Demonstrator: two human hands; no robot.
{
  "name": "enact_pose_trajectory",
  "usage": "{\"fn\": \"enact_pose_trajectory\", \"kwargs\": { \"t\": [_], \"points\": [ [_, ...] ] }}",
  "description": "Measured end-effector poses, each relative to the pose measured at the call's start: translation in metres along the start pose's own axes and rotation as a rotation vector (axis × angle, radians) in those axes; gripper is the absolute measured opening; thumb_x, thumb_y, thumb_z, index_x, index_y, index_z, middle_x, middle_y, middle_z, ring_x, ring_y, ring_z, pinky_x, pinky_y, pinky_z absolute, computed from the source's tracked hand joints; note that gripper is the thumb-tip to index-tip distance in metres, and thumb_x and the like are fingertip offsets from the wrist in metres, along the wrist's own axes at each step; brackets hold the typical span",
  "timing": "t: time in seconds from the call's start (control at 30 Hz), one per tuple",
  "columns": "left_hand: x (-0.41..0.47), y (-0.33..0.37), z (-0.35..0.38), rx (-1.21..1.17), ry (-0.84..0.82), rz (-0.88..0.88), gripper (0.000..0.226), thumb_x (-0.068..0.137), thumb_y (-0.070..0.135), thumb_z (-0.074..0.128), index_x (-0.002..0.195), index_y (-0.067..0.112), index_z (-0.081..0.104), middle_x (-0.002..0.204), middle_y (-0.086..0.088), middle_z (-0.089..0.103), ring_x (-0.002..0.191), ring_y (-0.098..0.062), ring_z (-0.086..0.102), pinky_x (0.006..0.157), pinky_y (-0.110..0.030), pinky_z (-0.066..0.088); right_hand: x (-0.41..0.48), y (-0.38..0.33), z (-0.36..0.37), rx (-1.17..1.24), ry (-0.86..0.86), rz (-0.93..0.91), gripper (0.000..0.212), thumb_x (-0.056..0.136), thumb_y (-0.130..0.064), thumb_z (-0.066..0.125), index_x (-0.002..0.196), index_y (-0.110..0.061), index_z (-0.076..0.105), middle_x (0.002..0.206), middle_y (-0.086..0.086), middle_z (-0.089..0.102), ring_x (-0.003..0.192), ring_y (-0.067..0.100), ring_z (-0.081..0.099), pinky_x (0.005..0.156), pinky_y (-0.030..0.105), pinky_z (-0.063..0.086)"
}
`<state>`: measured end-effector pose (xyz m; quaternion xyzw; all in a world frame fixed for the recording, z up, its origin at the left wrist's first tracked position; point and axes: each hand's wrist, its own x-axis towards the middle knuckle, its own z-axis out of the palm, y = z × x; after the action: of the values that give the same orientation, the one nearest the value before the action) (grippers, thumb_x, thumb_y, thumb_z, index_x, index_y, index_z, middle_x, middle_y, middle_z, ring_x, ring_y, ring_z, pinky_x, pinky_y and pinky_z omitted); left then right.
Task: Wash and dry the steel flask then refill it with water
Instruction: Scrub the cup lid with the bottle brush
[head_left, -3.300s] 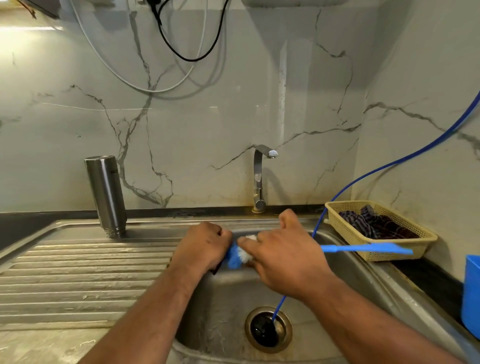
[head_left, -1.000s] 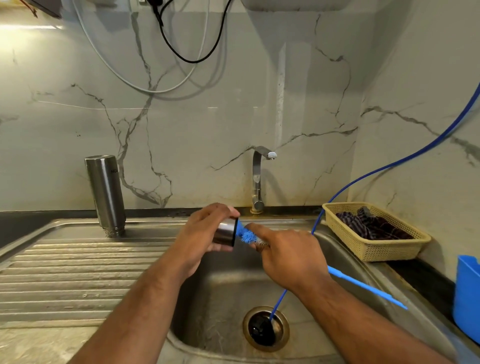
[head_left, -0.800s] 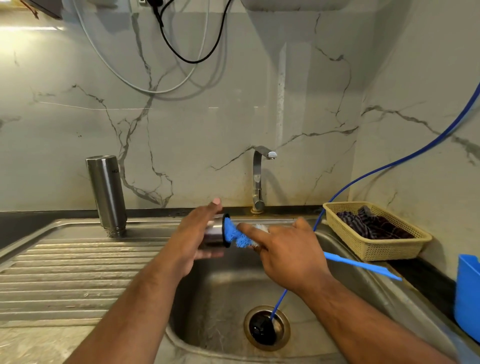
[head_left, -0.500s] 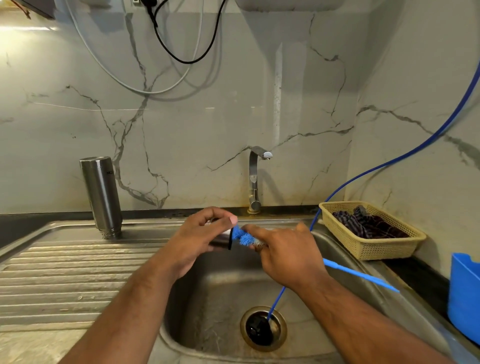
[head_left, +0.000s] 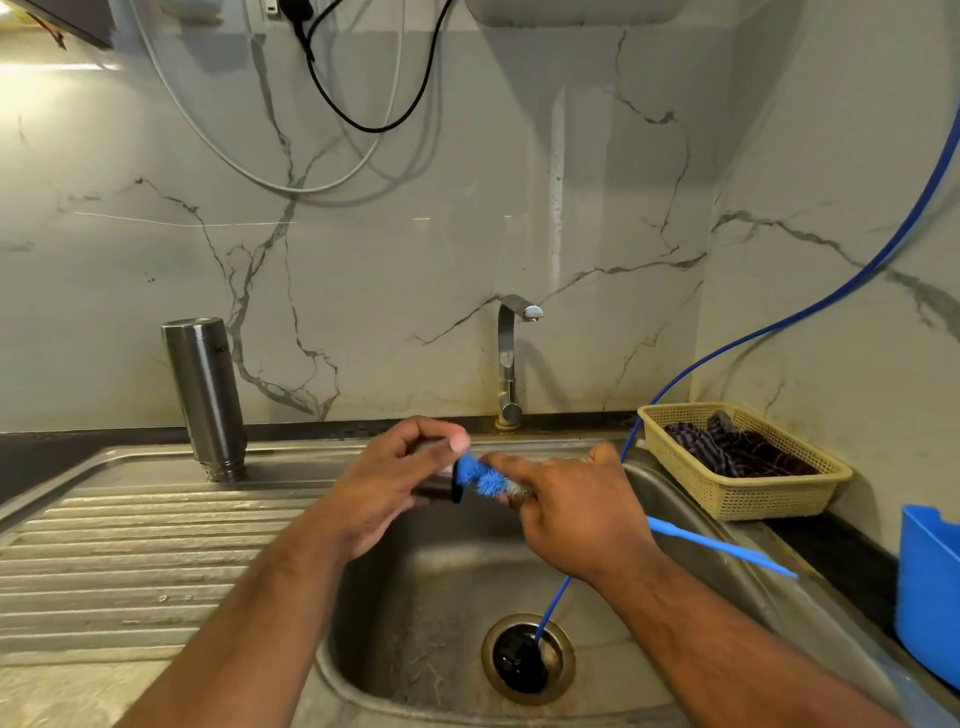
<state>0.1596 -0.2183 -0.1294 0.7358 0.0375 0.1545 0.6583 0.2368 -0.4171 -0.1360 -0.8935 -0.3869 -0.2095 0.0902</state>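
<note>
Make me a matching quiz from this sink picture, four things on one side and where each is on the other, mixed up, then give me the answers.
Things
1. steel flask
2. flask cap
3. bottle brush
4. blue hose

Places
A. gripped in the right hand
B. running down into the drain
C. standing mouth down on the drainboard
D. held in the left hand

Pairs: 1-C, 2-D, 3-A, 4-B
</note>
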Motion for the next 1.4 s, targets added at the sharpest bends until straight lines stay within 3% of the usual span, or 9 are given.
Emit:
{"fn": "enact_pose_trajectory", "kwargs": {
  "t": [0.2,0.4,0.53,0.63,0.77,0.93,1.1,1.23,1.4],
  "points": [
    [0.002,-0.003,-0.005,-0.26,0.141,0.004,0.058,0.08,0.064,0.064,0.107,0.013,0.074,0.117,-0.009,0.072,0.115,-0.032,0.065,0.101,-0.052,0.052,-0.001,-0.004,-0.003,-0.071,0.036,-0.063,0.054,0.105,-0.035,0.036,0.154,-0.051,0.017,0.083,-0.004,0.06,0.078,0.019,0.054,0.097,0.046,0.028],
    [-0.009,-0.011,0.0,0.185,0.021,-0.204,0.079,0.085,0.083,0.033,0.112,0.021,0.073,0.09,-0.012,0.072,0.066,-0.013,0.057,0.056,-0.026,0.046,-0.003,-0.002,-0.003,-0.063,0.01,-0.029,0.055,0.106,-0.036,0.036,0.154,-0.052,0.014,0.084,-0.007,0.055,0.081,0.017,0.052,0.101,0.047,0.025],
    [-0.003,-0.004,-0.001,0.053,0.013,-0.002,0.048,0.08,0.047,0.076,0.12,0.022,0.069,0.121,-0.011,0.069,0.104,-0.022,0.069,0.085,-0.039,0.06,-0.002,0.003,-0.004,0.018,0.007,0.049,0.057,0.105,-0.037,0.04,0.154,-0.053,0.017,0.082,-0.01,0.057,0.084,0.012,0.053,0.104,0.044,0.026],
    [0.0,0.001,-0.001,-0.171,0.048,0.03,0.046,0.08,0.045,0.077,0.111,0.011,0.074,0.122,-0.008,0.072,0.119,-0.029,0.065,0.103,-0.051,0.052,-0.003,0.004,-0.006,0.002,0.033,0.038,0.056,0.104,-0.038,0.04,0.154,-0.054,0.019,0.078,-0.01,0.055,0.078,0.013,0.049,0.1,0.044,0.028],
    [-0.001,-0.001,-0.004,-0.289,0.194,-0.061,0.053,0.088,0.058,0.058,0.113,0.012,0.07,0.119,-0.014,0.072,0.111,-0.032,0.07,0.099,-0.05,0.054,-0.004,-0.001,-0.004,-0.054,0.075,-0.042,0.054,0.105,-0.038,0.04,0.152,-0.053,0.019,0.078,-0.007,0.054,0.074,0.017,0.051,0.097,0.046,0.029],
    [-0.006,-0.011,-0.004,0.021,-0.031,-0.319,0.071,0.095,0.074,0.031,0.123,0.02,0.068,0.098,-0.014,0.072,0.071,-0.017,0.06,0.062,-0.03,0.048,-0.004,0.002,0.001,-0.066,0.074,-0.022,0.055,0.104,-0.038,0.042,0.152,-0.054,0.02,0.084,-0.008,0.058,0.079,0.016,0.053,0.097,0.046,0.027],
    [-0.001,-0.004,-0.003,0.015,-0.028,-0.088,0.025,0.097,0.024,0.064,0.121,0.024,0.069,0.126,-0.012,0.066,0.112,-0.031,0.064,0.086,-0.041,0.057,-0.002,0.01,0.001,0.079,-0.029,0.081,0.054,0.105,-0.046,0.041,0.153,-0.057,0.02,0.105,-0.01,0.07,0.093,0.011,0.054,0.103,0.043,0.029],
    [0.001,-0.002,-0.002,-0.248,0.062,-0.047,0.041,0.089,0.041,0.069,0.119,0.012,0.07,0.125,-0.011,0.07,0.118,-0.033,0.065,0.103,-0.053,0.051,-0.005,0.007,-0.004,0.052,0.001,0.047,0.055,0.105,-0.042,0.04,0.154,-0.057,0.018,0.096,-0.011,0.063,0.087,0.01,0.049,0.099,0.041,0.028],
    [-0.003,-0.013,-0.007,-0.058,0.06,-0.337,0.07,0.087,0.074,0.047,0.118,0.016,0.069,0.107,-0.016,0.074,0.081,-0.024,0.067,0.068,-0.033,0.054,-0.005,0.003,-0.001,-0.01,0.059,-0.023,0.057,0.105,-0.041,0.04,0.152,-0.059,0.015,0.091,-0.01,0.058,0.087,0.013,0.053,0.101,0.045,0.026]
  ]
}}
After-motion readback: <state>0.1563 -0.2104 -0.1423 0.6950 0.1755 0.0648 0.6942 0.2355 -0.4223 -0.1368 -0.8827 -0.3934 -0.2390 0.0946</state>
